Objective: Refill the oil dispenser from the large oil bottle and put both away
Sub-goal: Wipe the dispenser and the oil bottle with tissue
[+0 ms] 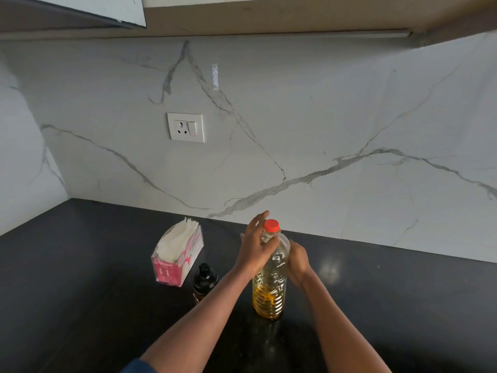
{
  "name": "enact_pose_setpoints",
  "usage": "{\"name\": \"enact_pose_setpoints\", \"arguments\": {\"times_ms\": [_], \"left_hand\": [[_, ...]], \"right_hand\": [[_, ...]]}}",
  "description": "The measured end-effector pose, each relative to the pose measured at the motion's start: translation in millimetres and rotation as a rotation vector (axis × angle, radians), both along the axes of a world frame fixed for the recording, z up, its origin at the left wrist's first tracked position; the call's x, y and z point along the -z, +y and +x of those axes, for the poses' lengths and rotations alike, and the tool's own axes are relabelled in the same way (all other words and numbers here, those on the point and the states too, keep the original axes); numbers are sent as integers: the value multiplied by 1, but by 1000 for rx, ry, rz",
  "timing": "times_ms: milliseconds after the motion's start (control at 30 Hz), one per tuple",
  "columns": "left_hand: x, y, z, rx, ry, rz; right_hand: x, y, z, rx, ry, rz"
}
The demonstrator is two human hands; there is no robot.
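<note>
The large clear oil bottle [270, 289] stands upright on the black counter [80, 278], its red cap [271, 225] on and yellow oil filling its lower part. My left hand [254, 244] holds the bottle's neck just below the cap, thumb across the front and fingers reaching up behind. My right hand [297, 261] grips the bottle's upper body from the right. The small oil dispenser [205, 278], with a black top, stands to the left of the bottle; my left forearm hides its lower part.
A pink tissue box [177, 261] with white tissues sticking out sits left of the dispenser. A wall socket [185, 127] is on the marble backsplash. Cabinets hang overhead. The counter meets a side wall at the far left.
</note>
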State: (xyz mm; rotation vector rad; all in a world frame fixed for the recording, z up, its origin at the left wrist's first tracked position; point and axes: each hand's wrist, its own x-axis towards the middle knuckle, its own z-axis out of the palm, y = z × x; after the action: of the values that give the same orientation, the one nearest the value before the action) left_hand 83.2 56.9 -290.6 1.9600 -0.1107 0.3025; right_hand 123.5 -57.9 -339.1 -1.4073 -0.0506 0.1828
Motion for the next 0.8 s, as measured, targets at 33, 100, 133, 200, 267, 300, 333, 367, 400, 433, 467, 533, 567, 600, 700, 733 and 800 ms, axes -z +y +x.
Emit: {"name": "enact_pose_setpoints", "arguments": {"times_ms": [33,100,133,200,267,300,333,367,400,433,467,533,567,600,700,733,800], "left_hand": [[0,0,0,15,-6,0],[2,-1,1,40,-29,-6],[3,-1,3,44,-39,-9],[4,1,5,56,-50,-27],[6,3,5,90,-64,-57],[6,4,5,103,-75,-60],[6,4,5,109,-87,-53],[6,4,6,108,-96,-48],[6,3,6,100,-101,-42],[7,2,7,95,-108,-45],[7,1,9,86,-118,-46],[8,2,12,77,-102,-46],[8,3,13,80,-75,-57],[8,3,12,82,-55,-68],[7,5,8,72,-68,-98],[6,4,7,64,-72,-93],[6,3,6,54,-76,-67]], "right_hand": [[10,-2,-2,0,16,-14],[27,-3,-6,20,34,3],[32,-2,-9,28,43,11],[44,-1,-13,51,62,9],[61,-2,-18,70,103,-21],[71,-4,-22,78,120,-60],[80,-5,-26,93,130,-106],[88,-6,-31,118,134,-144],[93,-6,-35,152,142,-161],[95,-5,-39,189,153,-167],[94,-3,-42,232,163,-166],[88,4,-48,328,176,-120],[83,7,-51,374,165,-74],[75,10,-55,412,142,-19],[38,22,-67,446,-8,120],[25,28,-71,453,-61,151],[9,40,-78,484,-131,178]]}}
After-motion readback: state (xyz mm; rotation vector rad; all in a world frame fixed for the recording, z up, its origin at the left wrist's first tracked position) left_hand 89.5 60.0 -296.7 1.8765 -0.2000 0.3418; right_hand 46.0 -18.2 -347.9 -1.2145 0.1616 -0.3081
